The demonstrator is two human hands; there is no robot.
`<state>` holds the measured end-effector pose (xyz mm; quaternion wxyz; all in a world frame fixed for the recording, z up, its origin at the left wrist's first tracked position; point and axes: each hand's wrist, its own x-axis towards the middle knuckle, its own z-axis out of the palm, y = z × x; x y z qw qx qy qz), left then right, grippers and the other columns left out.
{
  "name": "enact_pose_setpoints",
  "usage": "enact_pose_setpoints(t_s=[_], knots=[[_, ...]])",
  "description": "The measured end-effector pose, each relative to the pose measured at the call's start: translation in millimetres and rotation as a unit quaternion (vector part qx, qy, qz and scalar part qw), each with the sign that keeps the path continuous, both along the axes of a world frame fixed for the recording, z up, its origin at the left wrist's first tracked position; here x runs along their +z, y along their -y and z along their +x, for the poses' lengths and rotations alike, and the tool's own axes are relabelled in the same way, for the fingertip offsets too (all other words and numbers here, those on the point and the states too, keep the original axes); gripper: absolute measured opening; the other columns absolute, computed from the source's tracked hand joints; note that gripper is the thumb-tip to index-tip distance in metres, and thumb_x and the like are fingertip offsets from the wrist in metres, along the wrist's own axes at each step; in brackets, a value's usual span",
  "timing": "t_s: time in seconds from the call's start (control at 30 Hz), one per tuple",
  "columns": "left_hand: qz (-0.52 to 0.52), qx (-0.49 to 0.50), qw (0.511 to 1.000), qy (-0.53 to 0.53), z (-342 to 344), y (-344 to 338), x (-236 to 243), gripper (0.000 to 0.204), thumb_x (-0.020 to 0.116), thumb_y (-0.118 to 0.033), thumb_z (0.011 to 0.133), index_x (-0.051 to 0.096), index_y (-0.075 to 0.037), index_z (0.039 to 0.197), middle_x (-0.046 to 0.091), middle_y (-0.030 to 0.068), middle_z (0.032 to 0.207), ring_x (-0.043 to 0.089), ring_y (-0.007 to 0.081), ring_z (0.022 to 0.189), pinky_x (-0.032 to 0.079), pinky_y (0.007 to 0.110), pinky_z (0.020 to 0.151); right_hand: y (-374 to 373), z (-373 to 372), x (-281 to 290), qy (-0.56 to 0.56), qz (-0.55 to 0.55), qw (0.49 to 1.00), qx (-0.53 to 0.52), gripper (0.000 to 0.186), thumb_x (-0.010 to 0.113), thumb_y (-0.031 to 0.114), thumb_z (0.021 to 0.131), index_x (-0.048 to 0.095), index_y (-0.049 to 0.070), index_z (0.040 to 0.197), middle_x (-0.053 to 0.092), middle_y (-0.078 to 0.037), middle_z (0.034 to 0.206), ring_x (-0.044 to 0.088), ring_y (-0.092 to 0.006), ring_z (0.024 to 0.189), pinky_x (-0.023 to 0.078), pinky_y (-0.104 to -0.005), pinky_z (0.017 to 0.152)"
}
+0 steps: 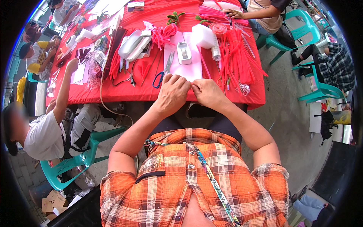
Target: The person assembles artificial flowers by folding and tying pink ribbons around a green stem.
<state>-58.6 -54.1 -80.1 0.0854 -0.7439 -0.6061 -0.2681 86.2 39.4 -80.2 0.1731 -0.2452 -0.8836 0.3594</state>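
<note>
My left hand point(172, 94) and my right hand point(208, 92) meet at the near edge of the red-covered table point(124, 92). Their fingers are curled, with the fingertips pressed together over the lower edge of a pale pink sheet point(181, 70). Whatever lies between the fingertips is hidden. Blue-handled scissors point(162, 73) lie just left of my left hand. A thin pink stick point(204, 64) runs down toward my right hand. A white rectangular device point(184, 53) rests on the sheet.
A heap of red and pink sticks point(236, 56) fills the table's right side, with a white block point(203, 36) and a white tray point(132, 44) behind. A person in a white shirt point(43, 138) sits at left on a green chair point(75, 162). Other people and green chairs point(319, 89) stand around.
</note>
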Motion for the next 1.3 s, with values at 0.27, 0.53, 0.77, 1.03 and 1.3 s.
enact_pose_setpoints(t_s=[0.27, 0.53, 0.77, 1.03, 1.3], knots=[[0.023, -0.05, 0.995, 0.088, -10, 0, -2, 0.019, 0.065, -0.005, 0.07, 0.06, -0.008, 0.088, 0.057, 0.0045, 0.085, 0.054, 0.0225, 0.089, 0.039, 0.037, 0.079, 0, 1, 12, 0.009, -0.081, 0.997, 0.008, 0.018, 0.052, 0.013, 0.082, 0.058, -0.004, 0.081, 0.057, -0.025, 0.076, 0.057, -0.0404, 0.075, 0.045, -0.0444, 0.067], [0.068, -0.055, 0.986, 0.145, -13, 7, -8, 0.013, 0.059, -0.003, 0.076, 0.057, -0.007, 0.088, 0.058, 0.0051, 0.093, 0.054, 0.0224, 0.093, 0.039, 0.037, 0.079, 2, -3, 12, 0.018, -0.177, 0.984, 0.004, 0.017, 0.053, 0.012, 0.083, 0.058, -0.004, 0.084, 0.057, -0.024, 0.077, 0.056, -0.0405, 0.073, 0.045, -0.0431, 0.065], [0.018, -0.067, 0.99, 0.121, -18, 6, 3, 0.01, 0.057, -0.001, 0.077, 0.054, -0.006, 0.085, 0.059, 0.0059, 0.083, 0.057, 0.0226, 0.083, 0.04, 0.035, 0.076, 4, -2, 14, -0.037, -0.047, 0.997, 0.043, 0.014, 0.052, 0.01, 0.081, 0.057, -0.003, 0.081, 0.057, -0.023, 0.077, 0.056, -0.0398, 0.075, 0.045, -0.0447, 0.067], [-0.148, -0.007, 0.91, 0.387, -14, 2, 3, 0.008, 0.057, -0.006, 0.084, 0.058, 0.002, 0.085, 0.059, 0.0074, 0.073, 0.056, 0.0185, 0.069, 0.044, 0.029, 0.066, -4, 4, 13, -0.012, 0.143, 0.983, 0.113, 0.008, 0.05, 0.008, 0.081, 0.052, 0.0, 0.079, 0.054, -0.016, 0.073, 0.058, -0.0334, 0.069, 0.047, -0.04, 0.061], [-0.421, -0.032, 0.63, 0.651, -34, -11, -6, 0.016, 0.057, -0.014, 0.087, 0.061, 0.002, 0.084, 0.061, 0.0061, 0.072, 0.057, 0.0131, 0.07, 0.046, 0.028, 0.066, -2, 12, 12, -0.034, 0.223, 0.963, 0.146, 0.007, 0.052, 0.006, 0.076, 0.052, 0.003, 0.082, 0.053, -0.011, 0.073, 0.058, -0.0267, 0.067, 0.048, -0.0355, 0.06]])
